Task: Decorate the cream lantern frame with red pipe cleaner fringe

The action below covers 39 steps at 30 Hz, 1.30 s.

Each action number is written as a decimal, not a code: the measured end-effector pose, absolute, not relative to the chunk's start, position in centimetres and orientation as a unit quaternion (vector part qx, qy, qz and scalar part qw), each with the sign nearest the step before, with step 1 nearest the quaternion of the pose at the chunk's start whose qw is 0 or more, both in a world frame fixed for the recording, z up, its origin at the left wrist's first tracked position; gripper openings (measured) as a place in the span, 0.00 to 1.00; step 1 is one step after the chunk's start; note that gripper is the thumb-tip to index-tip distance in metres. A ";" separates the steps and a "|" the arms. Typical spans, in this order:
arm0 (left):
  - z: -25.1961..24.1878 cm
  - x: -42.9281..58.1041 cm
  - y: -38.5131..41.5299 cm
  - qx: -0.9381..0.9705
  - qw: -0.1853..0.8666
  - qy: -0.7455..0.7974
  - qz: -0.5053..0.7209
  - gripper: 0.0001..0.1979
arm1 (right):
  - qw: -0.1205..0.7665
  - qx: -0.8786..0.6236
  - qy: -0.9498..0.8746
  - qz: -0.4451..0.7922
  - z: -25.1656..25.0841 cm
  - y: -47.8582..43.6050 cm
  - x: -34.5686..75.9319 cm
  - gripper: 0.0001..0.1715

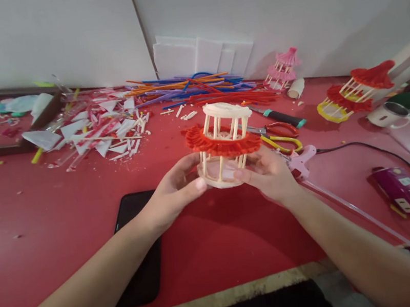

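Both my hands hold a small tower model (222, 143) of pale wooden sticks between round white discs, with a red ruffled pipe-cleaner ring around its middle. My left hand (174, 189) grips the bottom disc from the left, thumb along its rim. On the right side, my right hand (266, 172) pinches the same base, fingers curled. The model is lifted a little above the red table (44, 220), tilted slightly toward me.
A heap of coloured pipe cleaners (198, 89) and paper scraps (96, 129) lie at the back. Scissors and pliers (277, 134), a pink glue gun (301, 159), a black pad (145, 266), a purple power strip (399, 190), a mug (391, 113) and two finished models (354, 91) sit around.
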<state>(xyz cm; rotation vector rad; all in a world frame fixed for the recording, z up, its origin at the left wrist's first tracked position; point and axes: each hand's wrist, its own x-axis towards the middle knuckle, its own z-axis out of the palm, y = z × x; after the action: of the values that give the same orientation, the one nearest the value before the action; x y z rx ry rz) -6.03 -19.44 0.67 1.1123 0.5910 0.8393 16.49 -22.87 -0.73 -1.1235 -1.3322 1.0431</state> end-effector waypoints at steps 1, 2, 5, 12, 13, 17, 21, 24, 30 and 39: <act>0.6 -6.0 -19.4 0.508 0.717 0.284 0.384 0.33 | 0.535 -0.464 -0.531 0.464 -0.7 -22.8 16.2 0.25; 0.7 -5.9 -19.4 0.513 0.709 0.293 0.386 0.33 | 0.539 -0.462 -0.511 0.485 -0.5 -22.8 15.9 0.24; 1.0 -5.6 -19.4 0.531 0.694 0.291 0.390 0.32 | 0.538 -0.455 -0.478 0.525 0.0 -22.7 15.3 0.24; 1.2 -5.6 -19.3 0.537 0.679 0.321 0.384 0.30 | 0.533 -0.452 -0.466 0.543 -0.1 -22.7 15.1 0.23; 1.0 -5.7 -19.3 0.535 0.673 0.331 0.389 0.29 | 0.537 -0.452 -0.476 0.530 -0.2 -22.6 15.2 0.23; 0.2 -5.9 -19.2 0.510 0.652 0.361 0.429 0.26 | 0.559 -0.435 -0.530 0.466 -0.7 -22.7 15.2 0.28; -0.3 -6.1 -19.1 0.479 0.660 0.337 0.470 0.27 | 0.556 -0.434 -0.557 0.438 -1.0 -23.0 15.2 0.27; -0.2 -6.1 -19.2 0.481 0.659 0.316 0.485 0.30 | 0.534 -0.460 -0.587 0.399 -1.1 -23.2 15.3 0.27; 0.9 -5.9 -18.6 0.439 0.592 0.423 0.528 0.18 | 0.573 -0.515 -0.587 0.248 -1.0 -23.1 15.5 0.33; 1.4 -5.8 -19.4 0.533 0.637 0.363 0.423 0.23 | 0.569 -0.524 -0.580 0.257 -0.9 -23.2 15.3 0.34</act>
<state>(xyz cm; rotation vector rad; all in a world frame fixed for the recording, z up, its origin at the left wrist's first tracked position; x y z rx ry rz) -5.81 -19.36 1.44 1.2175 0.8289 0.9649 15.34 -23.23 -0.92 -1.2301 -1.3615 0.6029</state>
